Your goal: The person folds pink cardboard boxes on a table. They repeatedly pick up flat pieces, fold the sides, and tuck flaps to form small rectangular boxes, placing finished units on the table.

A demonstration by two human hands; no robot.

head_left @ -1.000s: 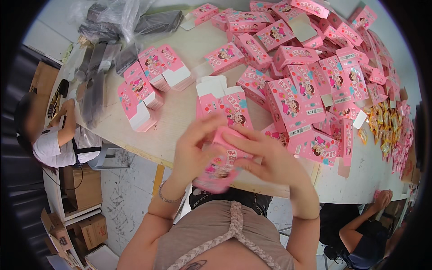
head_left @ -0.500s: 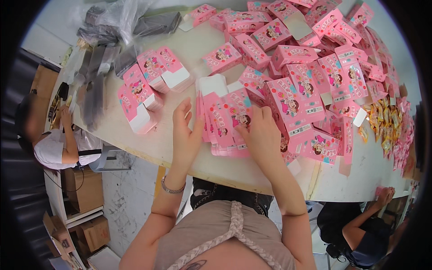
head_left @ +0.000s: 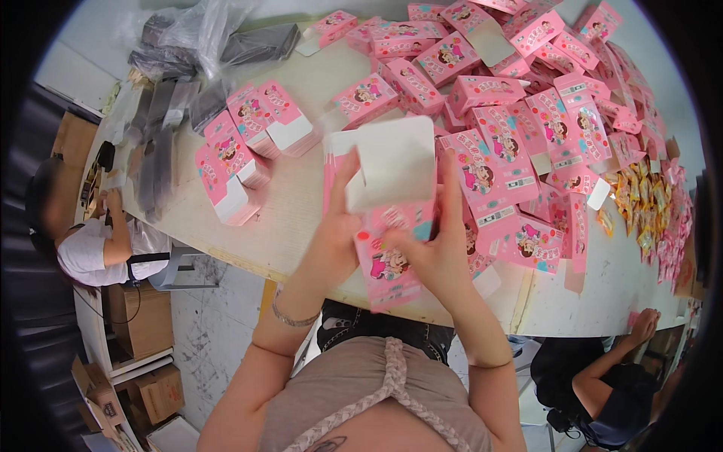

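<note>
Between my two hands, just above the table's near edge, is a pink printed carton (head_left: 392, 267) with a white flap (head_left: 395, 162) spread at its upper end. My left hand (head_left: 335, 237) grips its left side, the fingers partly behind the flap. On the right side, my right hand (head_left: 433, 256) closes with its thumb across the printed face and its fingers up along the edge. More pink card shows at the left behind the flap; whether this is one carton or a stack I cannot tell. Stacks of flat pink cartons (head_left: 226, 147) lie to the left of my hands.
A big heap of folded-up pink boxes (head_left: 497, 143) covers the table's right and far side. Yellow sachets (head_left: 636, 203) lie beyond it at the right. Dark packs in clear plastic (head_left: 260, 41) sit at the far left. One person (head_left: 98, 241) works at left, another (head_left: 617, 377) at right.
My hands have closed from a looser pose around the stack of flat cartons. The held carton has come up nearer to me, its white flap now large in view.
</note>
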